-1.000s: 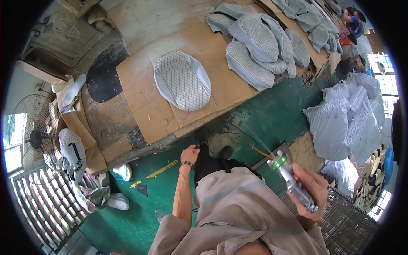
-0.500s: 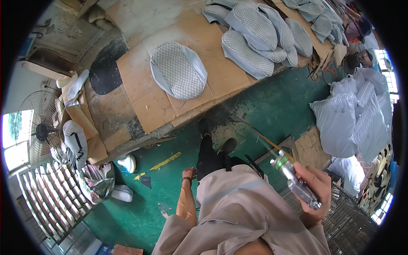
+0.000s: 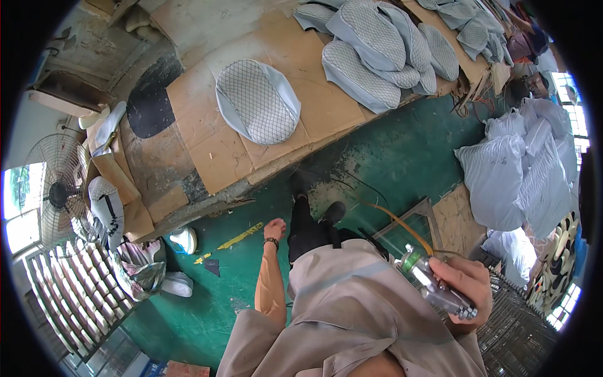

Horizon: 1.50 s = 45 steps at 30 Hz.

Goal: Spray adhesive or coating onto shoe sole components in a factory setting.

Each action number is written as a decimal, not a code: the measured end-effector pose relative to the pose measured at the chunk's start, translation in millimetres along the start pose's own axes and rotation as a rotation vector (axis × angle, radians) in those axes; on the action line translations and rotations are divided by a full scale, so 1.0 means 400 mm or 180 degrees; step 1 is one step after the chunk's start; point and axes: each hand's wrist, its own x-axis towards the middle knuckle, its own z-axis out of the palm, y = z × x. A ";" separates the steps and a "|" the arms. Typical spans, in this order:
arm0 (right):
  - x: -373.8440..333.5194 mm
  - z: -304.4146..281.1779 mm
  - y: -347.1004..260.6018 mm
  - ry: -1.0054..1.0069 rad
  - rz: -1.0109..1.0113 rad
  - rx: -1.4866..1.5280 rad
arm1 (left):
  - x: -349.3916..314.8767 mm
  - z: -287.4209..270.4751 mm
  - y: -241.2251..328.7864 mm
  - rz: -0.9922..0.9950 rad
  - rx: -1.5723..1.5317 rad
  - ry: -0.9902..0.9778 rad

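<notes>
My right hand (image 3: 466, 284) is wrapped around a silver spray gun (image 3: 433, 283) with a green band, held at the right of my body; a pale haze shows near its front end. An orange hose (image 3: 405, 226) runs close by the gun. My left hand (image 3: 274, 230) hangs over the green floor, holding nothing, its fingers loosely apart. On the cardboard (image 3: 217, 160) covering the workbench lies one grey padded cover (image 3: 257, 100) with a quilted mesh face and smooth grey edging, apart from both hands.
Several similar covers are piled (image 3: 370, 44) at the bench's far right. Stuffed white plastic bags (image 3: 493, 166) stand on the floor at right. A fan (image 3: 59, 193), a rack of pale rolled pieces (image 3: 78, 295) and a shoe (image 3: 183, 240) are at left. A wire rack (image 3: 512, 327) is beside my right arm.
My left hand has swung forward and up, toward the bench. The spray gun has moved slightly lower and turned a little in my right hand. The view has shifted slightly.
</notes>
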 end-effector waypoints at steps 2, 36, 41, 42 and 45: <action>-0.009 -0.001 0.007 0.0082 -0.0014 0.0075 | 0.001 0.000 0.012 -0.0004 -0.0032 0.0008; 0.167 0.079 -0.100 0.0824 0.0279 -0.0053 | 0.141 0.015 0.805 0.1378 -0.0875 0.0932; 0.193 0.086 -0.072 0.0535 0.0166 0.0256 | 0.117 -0.018 0.811 0.1429 -0.0799 0.1043; 0.201 0.084 -0.064 0.0532 0.0139 0.0262 | 0.110 -0.030 0.818 0.1443 -0.0813 0.1063; 0.204 0.058 -0.026 0.0523 0.0237 0.0273 | -0.035 -0.017 0.902 0.1844 -0.0937 0.0834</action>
